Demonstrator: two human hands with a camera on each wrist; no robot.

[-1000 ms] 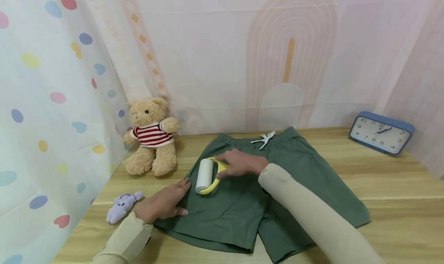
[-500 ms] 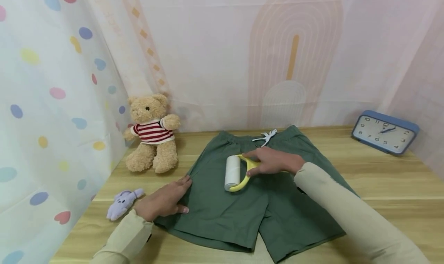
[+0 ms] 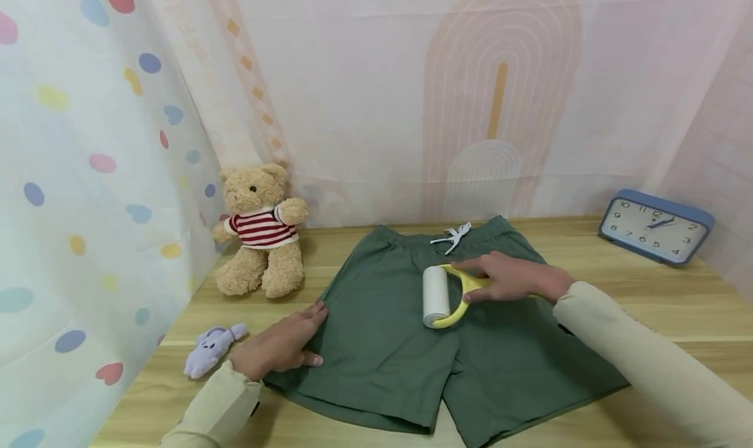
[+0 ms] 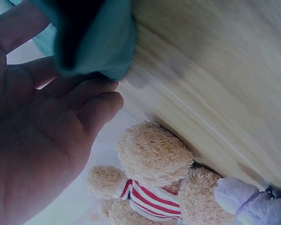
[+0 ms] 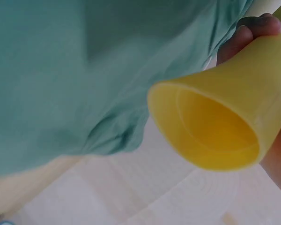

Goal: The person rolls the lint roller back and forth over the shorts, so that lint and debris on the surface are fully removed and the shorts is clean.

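Dark green shorts (image 3: 376,343) with a white drawstring bow (image 3: 454,237) lie spread flat on the wooden table. My right hand (image 3: 506,278) grips the yellow handle of a lint roller (image 3: 436,297), whose white cylinder rests on the shorts near their middle, below the waistband. In the right wrist view the hollow end of the yellow handle (image 5: 210,126) juts toward the camera, fingers curled round it. My left hand (image 3: 282,343) rests with extended fingers on the left side edge of the shorts; the left wrist view shows its palm (image 4: 42,136) beside the green cloth.
A teddy bear (image 3: 259,232) in a red-striped shirt sits at the back left. A small lilac plush toy (image 3: 213,350) lies left of my left hand. A blue clock (image 3: 655,227) stands at the back right. Patterned curtains (image 3: 353,95) hang behind and beside the wooden table (image 3: 694,310).
My right hand has moved the lint roller rightward across the shorts, from the left leg to near the middle. The left hand has stayed in place on the left edge.
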